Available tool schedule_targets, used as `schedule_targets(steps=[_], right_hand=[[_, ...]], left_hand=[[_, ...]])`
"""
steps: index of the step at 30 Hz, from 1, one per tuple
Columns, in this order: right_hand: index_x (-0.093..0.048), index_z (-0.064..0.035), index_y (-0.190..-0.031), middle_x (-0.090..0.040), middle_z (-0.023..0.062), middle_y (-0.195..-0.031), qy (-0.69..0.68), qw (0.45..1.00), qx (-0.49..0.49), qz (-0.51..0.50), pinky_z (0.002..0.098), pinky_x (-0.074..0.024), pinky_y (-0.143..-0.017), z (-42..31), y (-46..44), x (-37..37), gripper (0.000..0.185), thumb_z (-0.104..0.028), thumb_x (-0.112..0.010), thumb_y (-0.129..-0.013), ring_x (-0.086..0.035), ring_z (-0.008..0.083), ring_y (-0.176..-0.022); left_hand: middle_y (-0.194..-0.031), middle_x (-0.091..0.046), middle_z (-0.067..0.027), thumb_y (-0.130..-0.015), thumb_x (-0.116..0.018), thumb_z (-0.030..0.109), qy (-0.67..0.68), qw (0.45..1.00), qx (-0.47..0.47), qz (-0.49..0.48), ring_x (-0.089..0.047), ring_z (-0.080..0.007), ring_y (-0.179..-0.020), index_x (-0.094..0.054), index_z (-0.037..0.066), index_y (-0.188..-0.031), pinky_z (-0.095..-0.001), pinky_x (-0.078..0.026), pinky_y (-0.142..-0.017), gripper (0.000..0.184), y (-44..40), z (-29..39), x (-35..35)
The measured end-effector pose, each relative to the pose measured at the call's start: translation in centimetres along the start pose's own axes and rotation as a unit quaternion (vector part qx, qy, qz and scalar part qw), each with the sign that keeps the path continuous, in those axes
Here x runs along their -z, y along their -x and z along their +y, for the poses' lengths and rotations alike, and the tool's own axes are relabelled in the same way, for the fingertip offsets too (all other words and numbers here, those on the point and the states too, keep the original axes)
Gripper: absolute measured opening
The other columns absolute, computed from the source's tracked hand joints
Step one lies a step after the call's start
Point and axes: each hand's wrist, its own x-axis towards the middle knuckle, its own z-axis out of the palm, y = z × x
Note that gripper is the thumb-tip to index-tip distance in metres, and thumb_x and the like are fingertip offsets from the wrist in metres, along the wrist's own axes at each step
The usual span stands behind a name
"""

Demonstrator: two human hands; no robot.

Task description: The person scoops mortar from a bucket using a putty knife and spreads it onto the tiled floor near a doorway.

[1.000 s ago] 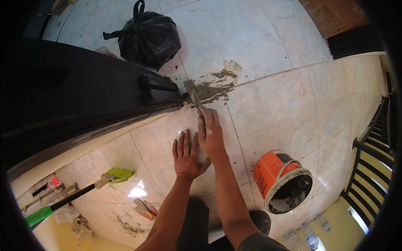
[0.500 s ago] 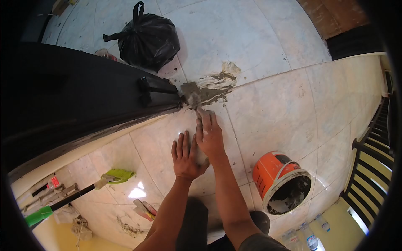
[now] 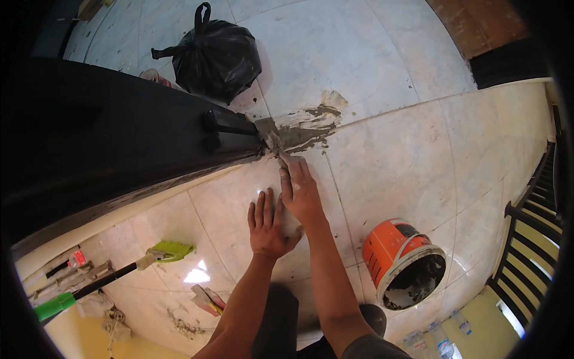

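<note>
My right hand (image 3: 302,190) grips a putty knife (image 3: 271,134), with its handle mostly hidden in the fingers. The blade, smeared grey, sits at the left end of a wet mortar patch (image 3: 306,134), against the foot of the black door frame (image 3: 234,127). Pale, streaky smears run along the patch's upper side. My left hand (image 3: 269,230) lies flat on the tiles (image 3: 230,206) just below and left of the right hand, fingers spread, holding nothing.
An orange bucket (image 3: 382,248) with grey mortar inside leans at the right. A tied black plastic bag (image 3: 216,63) rests beyond the door frame. At lower left are a green-bristled broom (image 3: 170,251) and another trowel-like tool (image 3: 206,299). Black railings (image 3: 526,239) stand far right.
The putty knife blade has shifted slightly left toward the door frame and turned, showing narrower. My left hand stays planted; the whole view has drifted slightly.
</note>
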Motion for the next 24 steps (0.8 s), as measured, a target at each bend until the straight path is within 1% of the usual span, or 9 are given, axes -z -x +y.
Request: schedule_targets(steps=[3, 6, 8, 9, 11, 17, 20, 22, 24], right_hand=[[-0.060, 0.0017, -0.141, -0.066, 0.0256, -0.116, -0.017, 1.000, 0.000, -0.010, 0.0534, -0.0547, -0.091, 0.8, 0.1, 0.3, 0.033, -0.004, -0.061, -0.109, -0.065, 0.0484, -0.104], [-0.059, 0.0017, -0.144, -0.072, 0.0208, -0.114, -0.072, 0.995, 0.068, 0.031, 0.0434, -0.0567, -0.080, 1.5, -0.5, 1.1, 0.034, -0.005, -0.060, -0.111, -0.071, 0.0355, -0.090], [-0.061, -0.0015, -0.143, -0.073, 0.0194, -0.114, -0.240, 0.964, -0.103, -0.045, 0.0411, -0.0579, -0.075, 1.3, 0.1, 1.6, 0.031, -0.011, -0.058, -0.114, -0.070, 0.0284, -0.083], [-0.061, -0.0015, -0.143, -0.073, 0.0194, -0.114, -0.240, 0.964, -0.103, -0.046, 0.0411, -0.0579, -0.075, 0.9, 0.2, 1.7, 0.031, -0.011, -0.058, -0.114, -0.070, 0.0284, -0.083], [-0.061, 0.0002, -0.143, -0.073, 0.0143, -0.113, -0.397, 0.900, -0.178, -0.016, 0.0319, -0.0529, -0.062, 0.0, 0.4, 1.8, 0.031, -0.014, -0.054, -0.117, -0.063, 0.0142, -0.069], [-0.050, -0.0014, -0.151, -0.070, 0.0170, -0.115, -0.513, 0.834, -0.190, 0.069, 0.0294, -0.0488, -0.052, -4.9, 2.5, 3.8, 0.038, -0.024, -0.051, -0.120, -0.062, 0.0154, -0.064], [-0.044, -0.0024, -0.154, -0.067, 0.0204, -0.118, -0.503, 0.835, -0.207, 0.089, 0.0288, -0.0487, -0.051, -8.3, 5.6, 6.2, 0.041, -0.024, -0.051, -0.120, -0.063, 0.0174, -0.064], [-0.041, -0.0037, -0.155, -0.066, 0.0222, -0.117, -0.476, 0.843, -0.227, 0.103, 0.0295, -0.0492, -0.053, -11.7, 7.9, 8.6, 0.043, -0.025, -0.052, -0.119, -0.064, 0.0189, -0.064], [-0.045, 0.0025, -0.152, -0.069, 0.0200, -0.118, -0.414, 0.877, -0.202, 0.135, 0.0295, -0.0506, -0.057, -14.8, 10.6, 11.0, 0.041, -0.016, -0.056, -0.117, -0.063, 0.0165, -0.066]], left_hand=[[-0.180, -0.034, -0.0205, -0.085, -0.078, 0.066, 0.004, 1.000, -0.006, 0.004, -0.026, -0.0395, -0.169, -0.043, 0.014, -0.172, -0.0598, -0.015, -0.137, 0.107, 0.0, 0.0, 0.2], [-0.178, -0.036, -0.0271, -0.083, -0.081, 0.060, 0.014, 1.000, -0.017, 0.014, -0.028, -0.0448, -0.167, -0.048, 0.006, -0.167, -0.0625, -0.017, -0.136, 0.105, -0.2, 0.2, 0.4], [-0.178, -0.036, -0.0271, -0.083, -0.081, 0.060, 0.012, 1.000, -0.017, 0.014, -0.028, -0.0448, -0.167, -0.048, 0.007, -0.167, -0.0625, -0.017, -0.136, 0.105, -0.2, 0.1, 0.4], [-0.178, -0.036, -0.0270, -0.082, -0.082, 0.059, 0.012, 1.000, -0.017, 0.014, -0.028, -0.0447, -0.167, -0.048, 0.007, -0.168, -0.0625, -0.017, -0.136, 0.106, -0.2, 0.2, 0.3], [-0.177, -0.036, -0.0272, -0.082, -0.082, 0.058, 0.014, 1.000, -0.019, 0.019, -0.028, -0.0446, -0.167, -0.048, 0.007, -0.167, -0.0623, -0.017, -0.136, 0.105, -0.2, 0.1, 0.3], [-0.178, -0.037, -0.0217, -0.085, -0.081, 0.060, 0.005, 0.999, -0.023, 0.034, -0.033, -0.0404, -0.166, -0.046, 0.012, -0.170, -0.0603, -0.020, -0.136, 0.104, -0.2, 0.0, 0.3], [-0.178, -0.035, -0.0255, -0.087, -0.077, 0.055, -0.029, 0.999, -0.021, 0.026, -0.027, -0.0422, -0.168, -0.046, 0.007, -0.168, -0.0599, -0.018, -0.136, 0.099, -0.2, 0.0, -0.7], [-0.180, -0.035, -0.0207, -0.086, -0.080, 0.056, -0.018, 1.000, -0.001, 0.020, -0.029, -0.0392, -0.168, -0.044, 0.012, -0.171, -0.0604, -0.019, -0.136, 0.103, -0.3, 0.2, -0.3], [-0.181, -0.033, -0.0202, -0.087, -0.079, 0.057, 0.006, 1.000, -0.004, -0.004, -0.026, -0.0385, -0.170, -0.041, 0.012, -0.172, -0.0605, -0.018, -0.137, 0.104, -0.6, 0.2, 0.2]])
